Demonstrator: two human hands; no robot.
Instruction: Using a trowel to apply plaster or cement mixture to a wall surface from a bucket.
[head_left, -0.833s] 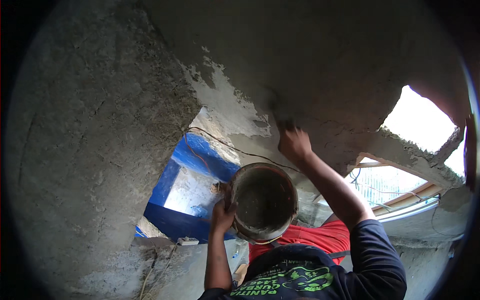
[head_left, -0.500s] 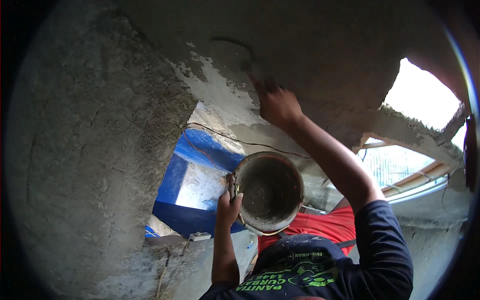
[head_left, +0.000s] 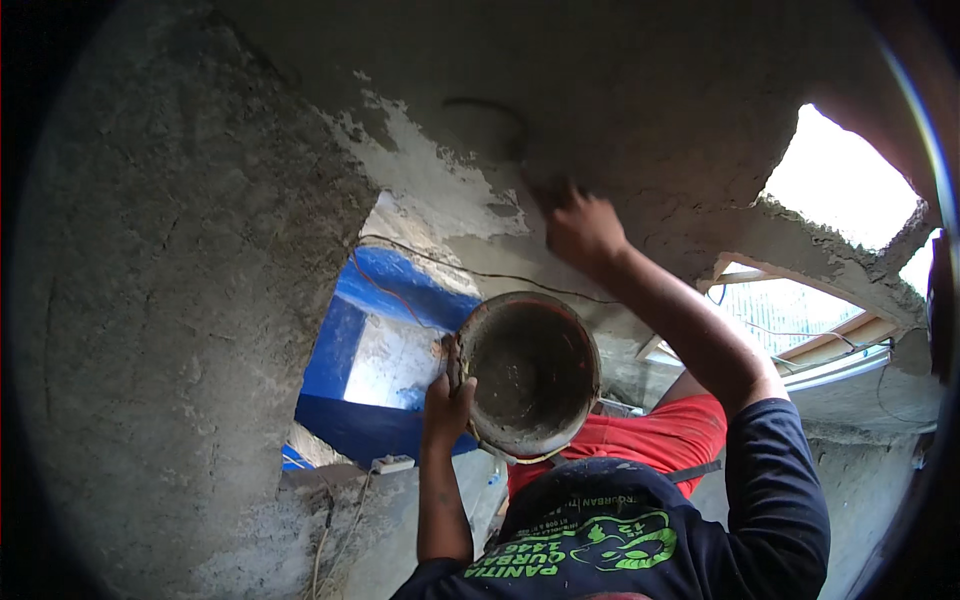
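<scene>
Bucket (head_left: 540,360), one, round, grey-crusted, mouth toward the viewer, clamped at its left side by the left hand (head_left: 445,410); the right hand (head_left: 585,232), well apart from it, curled on a dark tool (head_left: 522,150) at the grey wall (head_left: 650,120).

Compared with a half second earlier: right hand and tool drawn back a little toward the body, away from the pale patch (head_left: 415,165); bucket held much as before, in front of the red shorts (head_left: 650,440). Condition of view: tool smeared by movement and lost against the dark wall, its shape and contact with the surface impossible to tell from here; right fingers blurred; left fingers partly hidden behind the bucket; bucket's depths shadowed, contents unclear; cord (head_left: 500,276) partly covered by the right forearm.
</scene>
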